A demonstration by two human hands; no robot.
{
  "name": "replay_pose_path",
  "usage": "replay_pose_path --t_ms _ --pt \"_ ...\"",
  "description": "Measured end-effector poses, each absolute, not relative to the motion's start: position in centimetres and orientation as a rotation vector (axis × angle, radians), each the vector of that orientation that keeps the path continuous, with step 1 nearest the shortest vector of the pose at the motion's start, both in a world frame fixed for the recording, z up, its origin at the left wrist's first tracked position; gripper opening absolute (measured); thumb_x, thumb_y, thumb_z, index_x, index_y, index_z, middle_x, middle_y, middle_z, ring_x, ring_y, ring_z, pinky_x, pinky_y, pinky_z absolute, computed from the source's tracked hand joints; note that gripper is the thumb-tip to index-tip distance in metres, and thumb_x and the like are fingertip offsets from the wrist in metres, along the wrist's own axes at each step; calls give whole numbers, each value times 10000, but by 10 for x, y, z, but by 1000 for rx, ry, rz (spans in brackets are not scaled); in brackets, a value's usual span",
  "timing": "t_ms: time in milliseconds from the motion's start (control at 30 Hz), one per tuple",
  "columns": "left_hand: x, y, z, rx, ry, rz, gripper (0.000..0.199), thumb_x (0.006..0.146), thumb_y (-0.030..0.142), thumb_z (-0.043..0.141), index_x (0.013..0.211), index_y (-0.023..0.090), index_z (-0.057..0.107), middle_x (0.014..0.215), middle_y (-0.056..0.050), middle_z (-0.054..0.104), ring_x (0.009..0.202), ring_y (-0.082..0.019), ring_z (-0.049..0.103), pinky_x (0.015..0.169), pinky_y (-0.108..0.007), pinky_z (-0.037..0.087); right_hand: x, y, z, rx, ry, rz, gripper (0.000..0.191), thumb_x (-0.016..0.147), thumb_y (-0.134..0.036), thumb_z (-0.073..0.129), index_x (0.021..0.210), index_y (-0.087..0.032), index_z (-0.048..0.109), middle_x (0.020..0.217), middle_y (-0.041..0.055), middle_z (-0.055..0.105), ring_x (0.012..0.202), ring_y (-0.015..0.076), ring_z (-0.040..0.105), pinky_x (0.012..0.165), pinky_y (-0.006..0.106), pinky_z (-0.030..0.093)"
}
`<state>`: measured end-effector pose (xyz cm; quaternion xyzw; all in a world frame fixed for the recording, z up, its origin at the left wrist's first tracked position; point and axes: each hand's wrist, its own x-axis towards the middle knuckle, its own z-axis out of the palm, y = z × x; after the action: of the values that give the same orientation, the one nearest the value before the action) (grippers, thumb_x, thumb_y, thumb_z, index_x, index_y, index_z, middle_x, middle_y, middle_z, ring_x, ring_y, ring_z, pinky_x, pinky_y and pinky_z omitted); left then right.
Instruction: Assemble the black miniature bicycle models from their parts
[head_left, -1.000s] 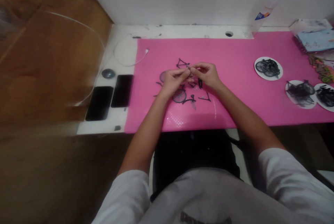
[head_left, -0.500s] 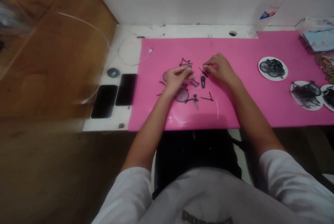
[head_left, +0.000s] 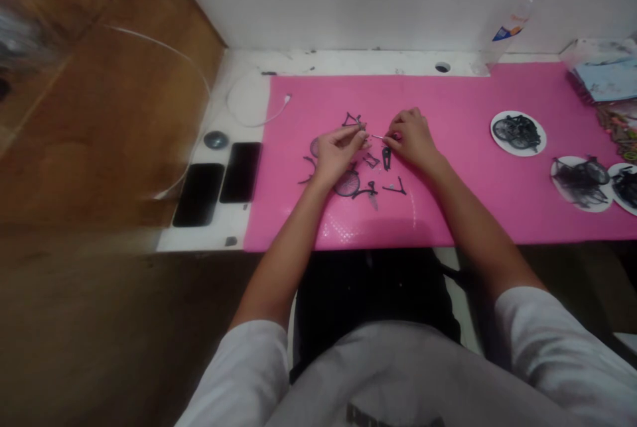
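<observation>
My left hand [head_left: 339,152] is closed in a pinch over the pink mat, and the tiny piece at its fingertips is too small to make out. In my right hand [head_left: 411,138] is a slim tool with a thin silver shaft, apparently a small screwdriver [head_left: 378,137], its tip pointing at the left fingertips with a small gap. Around the hands lie dark model bicycle parts: a frame [head_left: 351,120] beyond the left hand, a spoked wheel [head_left: 347,183] nearer me, a long black slotted piece [head_left: 387,158] below the right fingers and a thin T-shaped part [head_left: 395,186].
White plates [head_left: 494,130] with dark bicycle models stand on the right of the pink mat [head_left: 462,208]. A clear bottle [head_left: 517,22] is at the back right. Two black phones [head_left: 198,195], a dark round object [head_left: 215,140] and a white cable [head_left: 249,124] lie on the left.
My right hand has moved slightly left and the screwdriver has turned, its shaft now pointing at my left hand. The left hand stays nearly in place.
</observation>
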<state>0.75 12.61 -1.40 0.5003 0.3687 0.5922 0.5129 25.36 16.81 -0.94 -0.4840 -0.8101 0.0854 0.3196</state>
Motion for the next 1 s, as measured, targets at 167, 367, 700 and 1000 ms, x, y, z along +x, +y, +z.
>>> replay_pose_path --t_ms 167,367,700,1000 --pt "7 132 -19 1255 879 1459 606 859 713 970 1195 212 910 1181 -112 912 902 -222 904 908 -369 766 241 157 9 -1322 -2018 213 376 1187 -515 579 1124 -217 800 1156 170 817 1170 383 707 1153 674 554" --pt "8 133 -18 1276 856 1494 594 858 727 968 1156 218 896 1156 -104 913 919 -226 905 909 -363 767 231 150 15 -1062 -1920 101 428 1209 -605 490 1174 -321 807 1115 98 787 1196 350 718 1199 688 560" --pt "6 134 -19 1266 842 1477 586 858 705 977 1164 212 897 1150 -105 913 937 -226 904 944 -388 772 226 150 10 -911 -1920 130 346 1203 -533 555 1139 -319 819 1062 87 736 1213 350 715 1204 762 563" --pt "5 133 -18 1260 872 1444 608 840 712 985 1169 207 898 1180 -110 911 958 -229 900 958 -398 772 223 147 13 -866 -1944 -32 335 1212 -484 562 1122 -297 824 1004 75 752 1068 311 733 1081 694 651"
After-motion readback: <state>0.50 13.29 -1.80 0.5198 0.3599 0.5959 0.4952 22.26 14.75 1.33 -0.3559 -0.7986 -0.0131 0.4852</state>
